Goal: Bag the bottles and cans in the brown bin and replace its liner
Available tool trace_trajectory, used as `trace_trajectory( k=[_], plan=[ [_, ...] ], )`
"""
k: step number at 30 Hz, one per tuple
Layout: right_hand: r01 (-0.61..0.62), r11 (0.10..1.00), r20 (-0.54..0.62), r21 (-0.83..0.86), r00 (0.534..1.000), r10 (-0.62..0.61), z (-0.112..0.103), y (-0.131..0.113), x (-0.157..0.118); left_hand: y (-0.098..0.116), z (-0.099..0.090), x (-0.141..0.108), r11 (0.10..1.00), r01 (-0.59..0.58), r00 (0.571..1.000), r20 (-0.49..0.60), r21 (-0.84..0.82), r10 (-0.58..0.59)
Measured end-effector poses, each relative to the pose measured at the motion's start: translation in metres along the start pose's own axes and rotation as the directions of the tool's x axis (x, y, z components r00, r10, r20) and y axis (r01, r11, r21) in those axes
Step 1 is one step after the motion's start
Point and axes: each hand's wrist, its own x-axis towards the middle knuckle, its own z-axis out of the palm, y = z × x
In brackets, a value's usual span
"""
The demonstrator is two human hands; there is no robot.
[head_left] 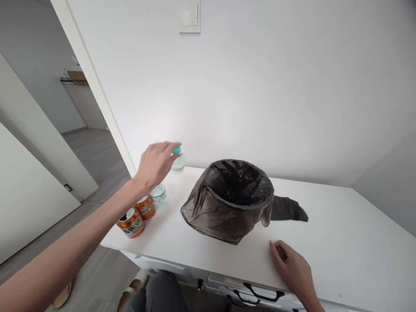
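My left hand (157, 162) pinches the green cap of a clear plastic bottle (178, 163) between thumb and fingers, at the back left of the white cabinet top. Below my wrist is another clear plastic bottle (159, 194), its upper part hidden by my hand. Beside it stand two orange drink cans (131, 224), the farther one partly covered by my forearm. A bin lined with a black plastic bag (224, 216) stands to the right of the held bottle. My right hand (292, 264) rests near the front edge with fingers loosely curled and nothing seen in them.
More black plastic (289, 209) lies flat to the right of the bin. Behind the cabinet top (341, 238) rises a white wall with a light switch (190, 17). Drawers with black handles (263, 292) are below. A doorway opens at the left, and slippers (131, 292) are on the floor.
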Motion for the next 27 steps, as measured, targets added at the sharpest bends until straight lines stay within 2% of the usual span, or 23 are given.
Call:
trace_trajectory(
  k=[3, 6, 8, 10, 13, 18, 22, 27],
  plan=[
    [-0.008, 1.0, 0.007, -0.005, 1.0, 0.008, -0.001, -0.001, 0.0, 0.028, -0.062, 0.015, 0.995, -0.046, 0.979, -0.201, -0.085, 0.028],
    [-0.002, 1.0, 0.003, -0.012, 1.0, 0.002, 0.0, 0.001, -0.001, 0.068, -0.122, 0.025, 0.988, -0.064, 0.959, -0.284, -0.143, 0.021],
    [0.005, 1.0, 0.001, -0.015, 1.0, -0.005, 0.0, 0.003, 0.0, 0.093, -0.146, 0.025, 0.982, -0.079, 0.961, -0.275, -0.173, 0.029],
    [0.015, 1.0, -0.008, -0.017, 1.0, -0.015, 0.0, 0.004, 0.0, 0.111, -0.153, 0.024, 0.972, -0.115, 0.975, -0.209, -0.207, 0.07],
    [0.031, 0.999, -0.03, -0.018, 0.999, -0.031, 0.0, 0.003, 0.001, 0.123, -0.137, 0.024, 0.944, -0.17, 0.985, -0.066, -0.284, 0.158],
    [0.028, 0.999, -0.026, -0.017, 0.999, -0.029, 0.0, 0.004, 0.001, 0.128, -0.087, 0.029, 0.901, -0.201, 0.951, 0.143, -0.384, 0.273],
    [0.035, 0.999, -0.026, -0.02, 0.999, -0.035, 0.002, 0.006, 0.003, 0.132, -0.053, 0.031, 0.899, -0.177, 0.919, 0.26, -0.4, 0.297],
    [0.026, 0.999, -0.028, -0.022, 0.999, -0.026, 0.002, 0.006, 0.004, 0.133, -0.027, 0.034, 0.894, -0.159, 0.879, 0.353, -0.419, 0.321]
  ],
)
